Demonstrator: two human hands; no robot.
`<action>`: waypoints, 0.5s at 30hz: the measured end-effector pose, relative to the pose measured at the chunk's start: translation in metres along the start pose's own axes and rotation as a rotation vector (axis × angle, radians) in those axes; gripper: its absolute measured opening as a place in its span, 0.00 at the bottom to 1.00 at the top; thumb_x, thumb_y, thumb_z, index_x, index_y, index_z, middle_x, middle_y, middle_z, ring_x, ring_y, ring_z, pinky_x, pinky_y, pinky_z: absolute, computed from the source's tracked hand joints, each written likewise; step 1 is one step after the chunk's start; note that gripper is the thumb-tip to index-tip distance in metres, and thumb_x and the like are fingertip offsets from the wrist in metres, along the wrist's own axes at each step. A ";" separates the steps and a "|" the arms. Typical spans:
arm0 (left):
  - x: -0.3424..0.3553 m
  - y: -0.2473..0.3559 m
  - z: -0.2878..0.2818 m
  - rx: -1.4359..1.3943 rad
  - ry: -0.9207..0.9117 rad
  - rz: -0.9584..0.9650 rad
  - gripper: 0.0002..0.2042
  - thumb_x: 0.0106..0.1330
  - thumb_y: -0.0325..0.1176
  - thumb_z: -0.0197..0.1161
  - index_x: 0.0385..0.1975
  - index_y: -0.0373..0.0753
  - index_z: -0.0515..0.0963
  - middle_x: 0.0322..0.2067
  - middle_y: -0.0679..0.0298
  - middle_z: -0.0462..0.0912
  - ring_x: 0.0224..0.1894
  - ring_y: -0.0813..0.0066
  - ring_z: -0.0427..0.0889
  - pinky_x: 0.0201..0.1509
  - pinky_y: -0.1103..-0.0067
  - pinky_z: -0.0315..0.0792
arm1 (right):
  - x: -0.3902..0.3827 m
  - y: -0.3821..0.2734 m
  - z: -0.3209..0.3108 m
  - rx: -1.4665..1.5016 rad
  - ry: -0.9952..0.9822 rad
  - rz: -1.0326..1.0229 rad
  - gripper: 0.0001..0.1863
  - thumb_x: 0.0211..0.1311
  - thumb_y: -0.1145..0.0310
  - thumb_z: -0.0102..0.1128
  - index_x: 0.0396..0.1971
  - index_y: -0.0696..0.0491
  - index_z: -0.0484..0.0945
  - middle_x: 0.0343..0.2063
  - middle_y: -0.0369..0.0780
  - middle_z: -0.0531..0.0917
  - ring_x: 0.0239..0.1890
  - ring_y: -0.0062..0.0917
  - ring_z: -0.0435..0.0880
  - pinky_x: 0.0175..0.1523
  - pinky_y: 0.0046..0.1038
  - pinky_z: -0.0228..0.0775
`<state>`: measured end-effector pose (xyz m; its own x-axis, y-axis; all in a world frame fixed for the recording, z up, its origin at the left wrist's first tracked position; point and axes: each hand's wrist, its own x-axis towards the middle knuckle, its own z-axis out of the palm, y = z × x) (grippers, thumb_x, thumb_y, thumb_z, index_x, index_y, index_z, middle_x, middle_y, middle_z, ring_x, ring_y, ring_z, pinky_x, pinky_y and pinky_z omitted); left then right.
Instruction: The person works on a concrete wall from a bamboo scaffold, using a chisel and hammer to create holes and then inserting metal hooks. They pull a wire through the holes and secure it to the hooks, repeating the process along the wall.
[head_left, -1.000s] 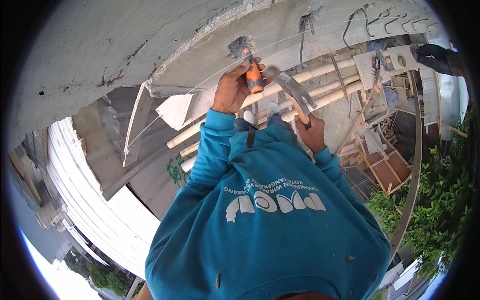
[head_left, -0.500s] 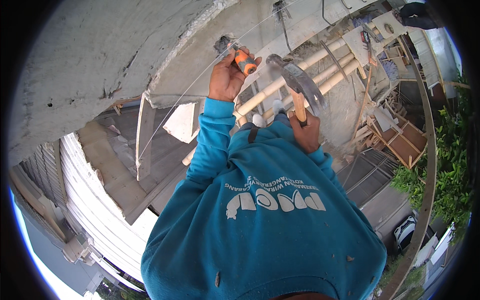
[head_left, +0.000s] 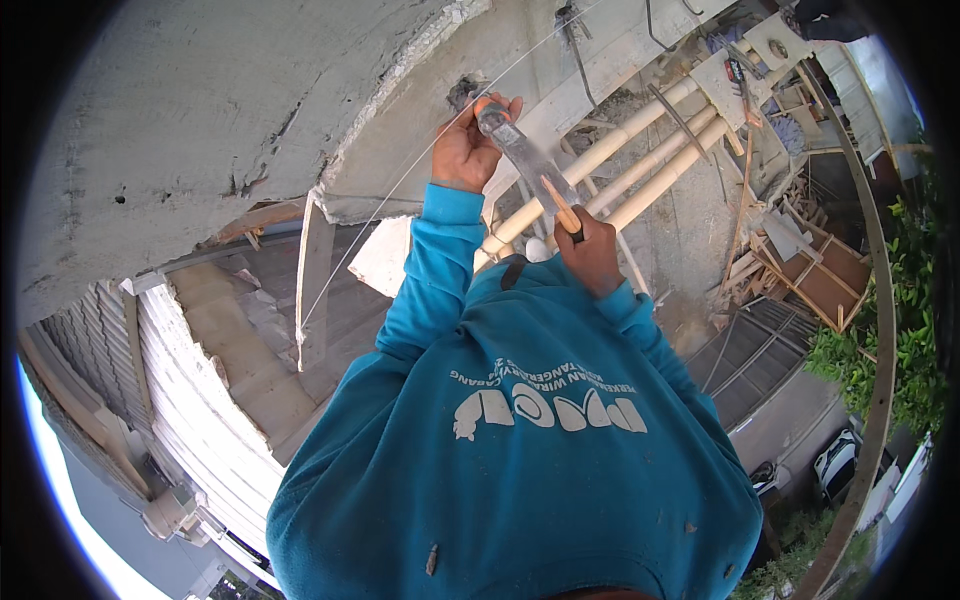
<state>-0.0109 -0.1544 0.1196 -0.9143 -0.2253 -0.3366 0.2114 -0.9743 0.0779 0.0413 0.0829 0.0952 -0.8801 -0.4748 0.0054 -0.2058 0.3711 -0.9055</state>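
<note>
My left hand (head_left: pixel 463 155) is raised against the concrete wall, fingers wrapped round an orange-handled hand tool (head_left: pixel 484 103). That tool's tip is hidden, and it points toward a rough, dark hole (head_left: pixel 463 92) chipped in the concrete. In my right hand (head_left: pixel 594 258) is a hammer (head_left: pixel 530 158), gripped by its wooden handle. The hammer's grey head lies over the butt end of the orange handle, covering part of it; whether they touch I cannot tell.
A thin string (head_left: pixel 400 182) runs slantwise past my left hand. Bamboo poles (head_left: pixel 660 165) lie below, near several metal rods. Broken timber (head_left: pixel 815 265) is heaped at the right, beside a long curved strip (head_left: pixel 880 300). White corrugated sheeting (head_left: pixel 215 370) lies at the left.
The hammer has swung up and left from beside my right hand to the orange handle's end. My left hand keeps its hold on the tool. The whole view has shifted slightly.
</note>
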 end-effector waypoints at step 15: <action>-0.037 -0.021 0.017 0.453 0.153 0.063 0.12 0.71 0.35 0.53 0.47 0.34 0.67 0.43 0.55 0.73 0.43 0.64 0.76 0.57 0.62 0.75 | -0.023 -0.030 -0.020 0.299 0.319 -0.085 0.07 0.64 0.72 0.58 0.28 0.59 0.74 0.19 0.34 0.75 0.21 0.14 0.71 0.25 0.20 0.63</action>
<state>0.0129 -0.1257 0.1466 -0.8359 -0.3143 -0.4500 0.0616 -0.8684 0.4921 0.0588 0.0982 0.1302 -0.9630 -0.2063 0.1735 -0.1917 0.0717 -0.9788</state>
